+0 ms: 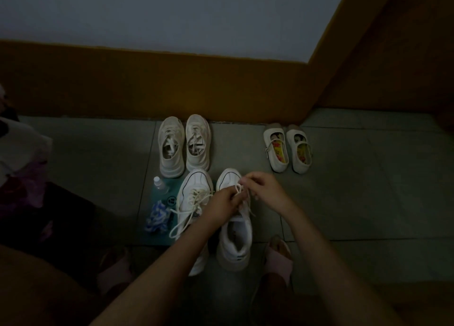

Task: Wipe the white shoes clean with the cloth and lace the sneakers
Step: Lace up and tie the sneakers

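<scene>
Two white sneakers stand side by side on the floor in front of me. Over the right sneaker [235, 239] both hands work its white lace [237, 189]. My left hand [221, 206] pinches the lace near the eyelets. My right hand [264, 190] pinches the lace's upper loop above the toe. The left sneaker [194, 193] has loose laces trailing over its side. A blue and white cloth [157, 217] lies crumpled to its left on a teal mat [157, 238].
A small clear bottle [159, 184] stands by the cloth. Another pair of worn white sneakers [184, 146] sits near the brown baseboard. Small strap shoes [287, 150] stand at the right. My feet in pink slippers [278, 259] flank the sneakers. Dark fabric lies at the left.
</scene>
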A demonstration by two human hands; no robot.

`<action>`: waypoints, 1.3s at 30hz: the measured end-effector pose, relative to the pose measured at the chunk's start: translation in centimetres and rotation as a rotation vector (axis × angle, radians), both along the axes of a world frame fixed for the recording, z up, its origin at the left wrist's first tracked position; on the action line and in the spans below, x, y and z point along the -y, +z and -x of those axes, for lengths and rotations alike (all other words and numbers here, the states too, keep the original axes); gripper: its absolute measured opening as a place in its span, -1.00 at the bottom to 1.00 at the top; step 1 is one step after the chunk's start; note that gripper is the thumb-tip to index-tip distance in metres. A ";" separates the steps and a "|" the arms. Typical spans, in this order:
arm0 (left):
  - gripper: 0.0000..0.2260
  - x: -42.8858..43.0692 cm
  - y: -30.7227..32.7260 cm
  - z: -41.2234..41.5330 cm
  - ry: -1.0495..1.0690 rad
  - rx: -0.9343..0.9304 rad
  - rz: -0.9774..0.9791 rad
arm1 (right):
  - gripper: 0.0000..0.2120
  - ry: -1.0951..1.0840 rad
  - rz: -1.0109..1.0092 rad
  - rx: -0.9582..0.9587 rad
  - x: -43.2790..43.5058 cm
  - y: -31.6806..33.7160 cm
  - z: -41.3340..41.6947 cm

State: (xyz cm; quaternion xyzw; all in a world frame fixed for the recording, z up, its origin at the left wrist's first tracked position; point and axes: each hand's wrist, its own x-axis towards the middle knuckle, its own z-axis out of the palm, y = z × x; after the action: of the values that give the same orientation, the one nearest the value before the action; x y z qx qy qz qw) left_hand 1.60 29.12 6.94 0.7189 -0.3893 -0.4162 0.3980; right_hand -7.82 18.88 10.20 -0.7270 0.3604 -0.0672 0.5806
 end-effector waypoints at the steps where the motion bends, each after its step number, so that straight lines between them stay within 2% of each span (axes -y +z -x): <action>1: -0.82 0.0 0.1 0.0 0.012 -0.007 -0.008 | -0.90 0.022 0.014 -0.009 0.2 -0.2 0.2; 7: -0.67 0.0 0.2 -0.4 0.061 -0.140 -0.029 | -0.81 0.165 0.066 -0.096 1.0 -0.7 0.8; 10: -0.69 0.0 0.4 -0.3 0.066 -0.178 -0.013 | -0.77 0.198 0.066 -0.101 1.1 -0.8 0.8; 12: -0.73 -0.1 0.7 -0.4 0.135 -0.271 -0.002 | -0.79 0.169 0.051 -0.103 1.1 -1.1 0.9; 17: -0.78 -0.3 0.3 -0.9 0.236 -0.413 -0.042 | -0.82 0.080 -0.102 -0.106 0.5 -0.8 1.2; 20: -0.79 -0.3 0.0 -1.0 0.275 -0.511 -0.097 | -0.87 0.181 -0.187 -0.105 0.4 -0.5 1.7; 23: -0.81 -0.6 -0.1 -1.1 0.254 -0.593 -0.088 | -0.87 0.299 -0.218 -0.184 0.5 -0.6 2.0; 24: -0.81 -0.7 -0.1 -1.1 0.249 -0.569 -0.077 | -0.87 0.304 -0.222 -0.209 0.5 -0.7 2.0; 27: -0.84 -0.8 -0.1 -1.4 0.208 -0.348 -0.044 | -0.94 0.200 -0.239 -0.235 0.4 -1.4 2.2; 30: -0.89 -0.7 0.2 -1.3 0.096 -0.049 -0.002 | -0.81 0.092 -0.229 -0.212 -0.1 -2.0 2.0; 33: -0.87 -0.7 0.3 -0.7 0.041 0.203 0.042 | -0.80 0.068 -0.224 -0.189 -0.7 -2.4 1.5; 36: -0.89 -0.6 0.5 -0.3 -0.019 0.357 0.066 | -0.89 0.041 -0.244 -0.161 -1.0 -2.6 1.3; 39: -0.91 -0.8 0.6 -0.5 0.003 0.426 0.066 | -0.93 0.034 -0.282 -0.134 -1.1 -2.6 1.5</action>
State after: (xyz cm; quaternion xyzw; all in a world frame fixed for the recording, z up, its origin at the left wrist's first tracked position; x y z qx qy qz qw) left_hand 2.13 29.96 7.59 0.7778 -0.4770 -0.2410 0.3308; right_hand -9.30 19.97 7.59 -0.6470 0.3918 0.0427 0.6527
